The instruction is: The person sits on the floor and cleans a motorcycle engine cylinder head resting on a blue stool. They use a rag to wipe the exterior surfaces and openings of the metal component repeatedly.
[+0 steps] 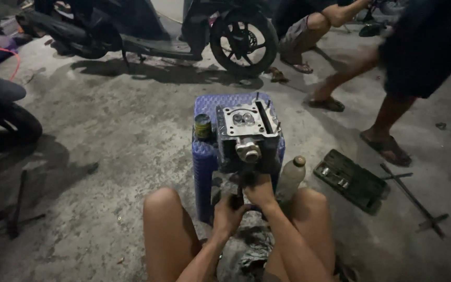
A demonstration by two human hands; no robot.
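Head cam: 1 engine cylinder head (247,133) sits on 1 blue plastic stool (204,167), directly in front of the knees. Left hand (229,214) is curled around a dark tool handle (239,197) just below the head. Right hand (259,189) is at the head's lower front edge, fingers together; can't tell what it clamps. 1 small can (202,127) on stool's left side. 1 bottle (291,177) beside stool, right. 1 open socket case (352,180) and 1 cross wrench (414,201) on the concrete floor (110,136). 1 scooter (147,31) behind. 2 other ppl's legs top right.

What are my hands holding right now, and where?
Both hands, left hand and right hand, grip something dark at the near lower edge of the engine cylinder head; unclear exactly what.
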